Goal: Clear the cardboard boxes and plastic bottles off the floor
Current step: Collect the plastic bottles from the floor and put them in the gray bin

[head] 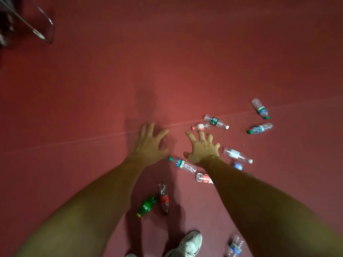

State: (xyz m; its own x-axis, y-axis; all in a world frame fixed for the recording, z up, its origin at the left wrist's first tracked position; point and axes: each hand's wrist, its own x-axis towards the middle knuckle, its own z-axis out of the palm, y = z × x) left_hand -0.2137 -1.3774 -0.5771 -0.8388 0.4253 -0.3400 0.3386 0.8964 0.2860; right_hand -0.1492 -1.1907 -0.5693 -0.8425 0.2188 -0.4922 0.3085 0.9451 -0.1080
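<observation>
Several plastic bottles lie scattered on the red floor [185, 71]. A green bottle [147, 206] and a dark cola bottle [164, 199] lie between my forearms. A clear bottle with a green cap [182, 164] lies just below my right hand [202, 147]. Further right lie a white-labelled bottle [237, 155] and two green-capped ones [260, 108] [259, 128]. My left hand [149, 143] and my right hand are stretched out over the floor with fingers spread, holding nothing. No cardboard box is in view.
A metal chair frame [43, 26] stands at the top left. My white shoe [189, 244] is at the bottom edge, with another clear bottle [235, 246] beside it. A seam line [74, 141] crosses the floor.
</observation>
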